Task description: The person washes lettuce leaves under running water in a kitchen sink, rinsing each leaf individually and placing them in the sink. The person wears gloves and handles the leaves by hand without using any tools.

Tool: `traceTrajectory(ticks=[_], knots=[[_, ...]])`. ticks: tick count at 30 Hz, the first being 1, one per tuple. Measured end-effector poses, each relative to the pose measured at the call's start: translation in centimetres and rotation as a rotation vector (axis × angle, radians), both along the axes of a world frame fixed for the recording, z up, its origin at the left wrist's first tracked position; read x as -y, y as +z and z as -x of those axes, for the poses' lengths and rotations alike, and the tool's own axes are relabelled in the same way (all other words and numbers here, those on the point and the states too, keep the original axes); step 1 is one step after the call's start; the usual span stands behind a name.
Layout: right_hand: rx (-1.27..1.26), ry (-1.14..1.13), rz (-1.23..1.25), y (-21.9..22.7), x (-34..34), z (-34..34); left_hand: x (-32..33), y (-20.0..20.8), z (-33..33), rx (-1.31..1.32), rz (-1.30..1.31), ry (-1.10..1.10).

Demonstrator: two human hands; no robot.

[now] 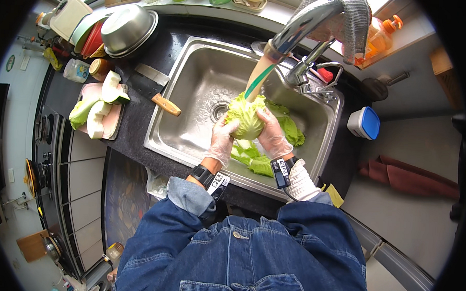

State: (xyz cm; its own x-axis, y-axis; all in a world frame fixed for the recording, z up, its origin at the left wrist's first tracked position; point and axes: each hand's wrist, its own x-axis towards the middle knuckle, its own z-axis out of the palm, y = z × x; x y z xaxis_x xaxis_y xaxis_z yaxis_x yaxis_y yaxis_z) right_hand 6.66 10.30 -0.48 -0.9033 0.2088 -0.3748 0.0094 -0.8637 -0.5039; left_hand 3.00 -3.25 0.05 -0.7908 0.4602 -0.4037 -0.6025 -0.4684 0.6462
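Both my hands, in clear thin gloves, hold a pale green head of lettuce (pixel 246 118) over the sink (pixel 194 81). My left hand (pixel 224 137) grips its left side, and my right hand (pixel 271 132) cups the right side. Right above it hangs the end of a pale hose (pixel 259 76) with a green stripe, fitted on the chrome faucet (pixel 303 26). Loose green leaves (pixel 258 159) lie in the basin below and to the right of my hands. The drain (pixel 219 111) shows just left of the lettuce, with water on the steel around it.
A cleaver (pixel 160 90) with a wooden handle lies across the sink's left rim. Further left, a cutting board (pixel 111 130) bears pale cut vegetable pieces. Metal bowls (pixel 127 31) stand at the back left. A blue-lidded container (pixel 364 123) sits right of the sink.
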Motion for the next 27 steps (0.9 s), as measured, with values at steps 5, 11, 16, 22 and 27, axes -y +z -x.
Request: traceTrajectory(ticks=[5,11,16,22,27], knots=[[0.000,0.085,-0.032,0.0,0.9,1.0,2.0,0.3,0.4,0.055,-0.163,-0.078],[0.004,0.245,-0.518,-1.1,1.3,1.7,1.3,1.0,1.4,0.090,0.040,-0.121],[0.020,0.060,-0.313,-1.8,-1.7,0.9,-1.5,1.2,3.3,0.140,0.046,-0.066],[0.171,0.044,-0.383,-2.0,-5.8,-2.8,-2.2,0.8,5.9,0.260,-0.029,-0.131],[0.474,0.199,-0.061,-1.6,-4.6,-4.5,-2.6,1.3,6.4,0.203,-0.021,-0.191]])
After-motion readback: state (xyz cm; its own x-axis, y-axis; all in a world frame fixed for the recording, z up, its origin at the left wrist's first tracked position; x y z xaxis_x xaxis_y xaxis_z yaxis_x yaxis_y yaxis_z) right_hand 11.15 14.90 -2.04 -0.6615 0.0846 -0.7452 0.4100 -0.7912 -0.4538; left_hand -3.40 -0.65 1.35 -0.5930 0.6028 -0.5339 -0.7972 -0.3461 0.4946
